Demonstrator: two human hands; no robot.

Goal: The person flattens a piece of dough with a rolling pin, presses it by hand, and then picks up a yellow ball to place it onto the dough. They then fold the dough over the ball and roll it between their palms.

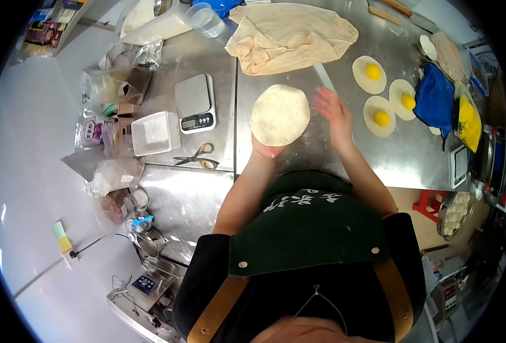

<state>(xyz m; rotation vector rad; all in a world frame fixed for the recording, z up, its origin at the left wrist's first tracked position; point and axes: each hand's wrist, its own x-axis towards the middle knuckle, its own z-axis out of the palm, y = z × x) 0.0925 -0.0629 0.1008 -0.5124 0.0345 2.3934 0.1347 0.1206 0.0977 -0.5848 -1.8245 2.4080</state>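
- I see the left hand [267,148] under a speckled, pale dough disc [280,114], bearing it from below; its fingers are hidden, so I can't tell whether they lie flat or curl.
- I have that disc over the middle of the steel tabletop [390,166], towards the near edge.
- I see the right hand [334,114] bare and unfolded, its fingers extended, just beside the disc but apart from it.
- Towards the tabletop's right edge I count three dough rounds [369,86], each bearing a yellow ball [373,71].
- Beyond them, by the right edge, I see a blue cloth [434,97] and a bag of yellow filling [468,124].
- Along the far edge I make out a crumpled beige cloth [290,37].
- Towards the left edge I have a scale [194,103], a white tub [153,134] beside it, and scissors [200,158] nearer the near edge.
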